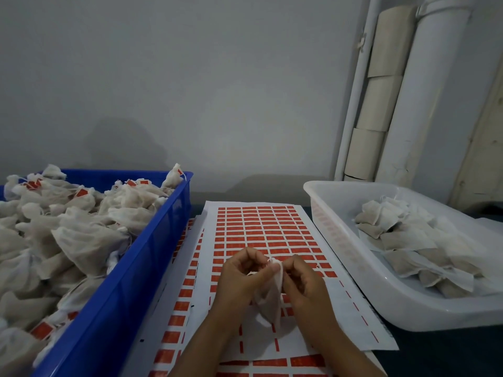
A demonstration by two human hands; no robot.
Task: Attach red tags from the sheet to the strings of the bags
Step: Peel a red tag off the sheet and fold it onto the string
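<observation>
A white sheet of red tags [261,229] lies flat in the middle, with more sheets under it. Above its near half, my left hand [239,278] and my right hand [302,281] meet around one small white mesh bag [268,300]. Both hands pinch the gathered top of the bag, where its white string [273,263] pokes out between my fingertips. The bag's body hangs down between my palms. I cannot tell whether a tag is between my fingers.
A blue crate [152,257] on the left is heaped with tied bags, some bearing red tags. A white bin [353,265] on the right holds flat bags without tags. White pipes [424,99] and paper rolls stand against the wall at the back right.
</observation>
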